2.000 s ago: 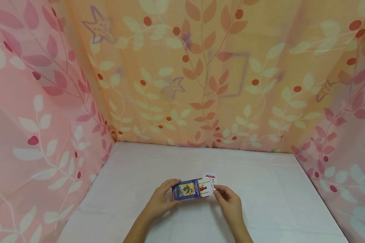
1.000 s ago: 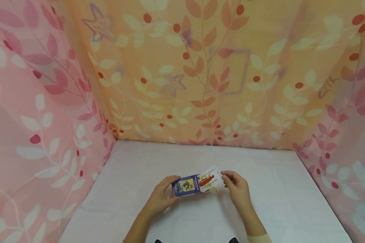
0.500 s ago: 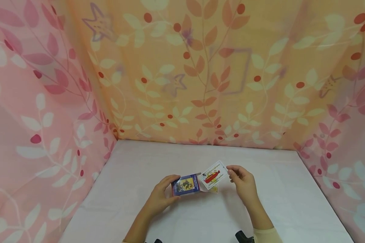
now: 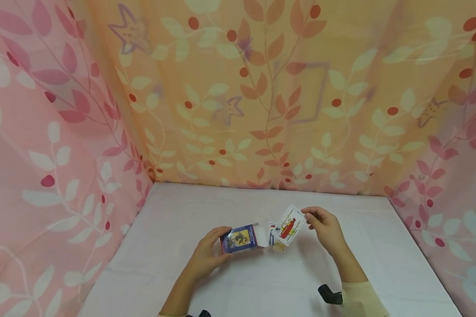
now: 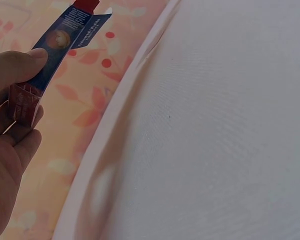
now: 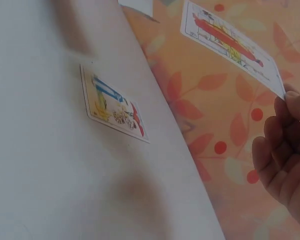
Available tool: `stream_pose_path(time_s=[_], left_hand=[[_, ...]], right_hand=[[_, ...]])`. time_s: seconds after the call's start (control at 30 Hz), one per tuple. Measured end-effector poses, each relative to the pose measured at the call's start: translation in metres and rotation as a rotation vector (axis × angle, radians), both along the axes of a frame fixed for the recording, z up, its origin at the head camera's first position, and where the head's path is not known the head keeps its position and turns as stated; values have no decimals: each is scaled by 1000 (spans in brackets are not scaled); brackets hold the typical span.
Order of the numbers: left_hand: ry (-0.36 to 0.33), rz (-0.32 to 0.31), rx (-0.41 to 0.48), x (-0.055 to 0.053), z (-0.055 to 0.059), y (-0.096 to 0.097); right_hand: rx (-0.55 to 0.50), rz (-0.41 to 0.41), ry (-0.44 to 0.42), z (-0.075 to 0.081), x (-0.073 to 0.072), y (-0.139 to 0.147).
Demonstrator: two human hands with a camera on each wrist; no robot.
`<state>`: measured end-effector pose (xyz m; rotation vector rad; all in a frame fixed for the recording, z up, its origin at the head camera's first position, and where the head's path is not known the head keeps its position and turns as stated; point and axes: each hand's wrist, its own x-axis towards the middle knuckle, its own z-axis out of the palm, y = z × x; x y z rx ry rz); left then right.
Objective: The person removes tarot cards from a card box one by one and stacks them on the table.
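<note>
My left hand (image 4: 206, 253) grips a blue card box (image 4: 239, 238) by its closed end, thumb on one side and fingers on the other. "Universal Waite" is printed on the box's flap (image 5: 90, 31), and its open end points right. Between thumb and fingertips, my right hand (image 4: 325, 226) pinches a tarot card (image 4: 289, 226) by one corner, its red-figured picture side up. Another tarot card (image 6: 112, 102) lies face up on the white table; in the head view the held card partly covers it. What is inside the box is hidden.
A white cloth covers the table (image 4: 174, 207). Patterned curtains stand behind it (image 4: 261, 110) and along both sides. A black strap-like piece (image 4: 330, 294) sits by the right sleeve (image 4: 362, 299).
My right hand has drawn the card out of the box and moved it up and to the right. The card on the table is more exposed. The left hand still holds the box.
</note>
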<state>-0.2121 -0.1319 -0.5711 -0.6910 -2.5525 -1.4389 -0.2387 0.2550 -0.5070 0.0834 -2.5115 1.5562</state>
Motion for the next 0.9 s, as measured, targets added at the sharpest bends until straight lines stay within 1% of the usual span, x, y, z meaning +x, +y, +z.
stream_pose_path(time_s=[0.17, 0.27, 0.4, 0.67, 0.9], left_hand=[[-32, 8, 30, 0, 0, -3], [-41, 4, 41, 0, -3, -3], [-60, 8, 34, 1, -7, -3], [-65, 2, 23, 0, -7, -3], [-35, -12, 10, -2, -4, -2]], right_hand=[[68, 41, -61, -9, -16, 4], [84, 87, -123, -16, -27, 4], [106, 157, -164, -26, -40, 2], [122, 220, -175, -42, -58, -3], [170, 258, -188, -50, -67, -7]])
